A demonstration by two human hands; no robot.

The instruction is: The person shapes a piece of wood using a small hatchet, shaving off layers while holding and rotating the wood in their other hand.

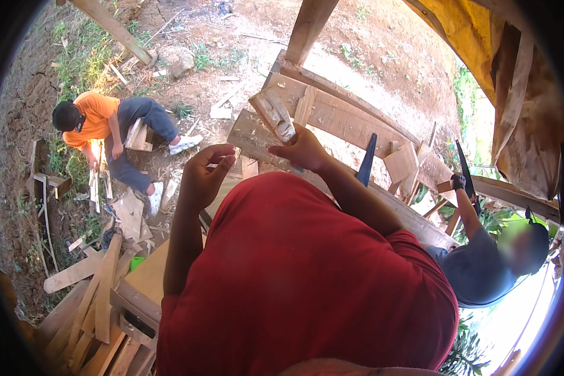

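Roughly boxy, pale wooden block (272, 115)

Pale shavings (321, 120) dot the plank bench (358, 123), while wood scraps (130, 216) and a rock (177, 61) lie on the ground (247, 31).

The bare left hand (205, 178) is raised, its fingers loosely curled toward the right and its thumb near the fingertips; the bare left forearm (183, 247) runs almost straight up to it. The bare right hand (307, 150) is closed in a grip, thumb pointing left, and the bare right forearm (365, 195) slants up-left from the red-shirted torso (307, 276).
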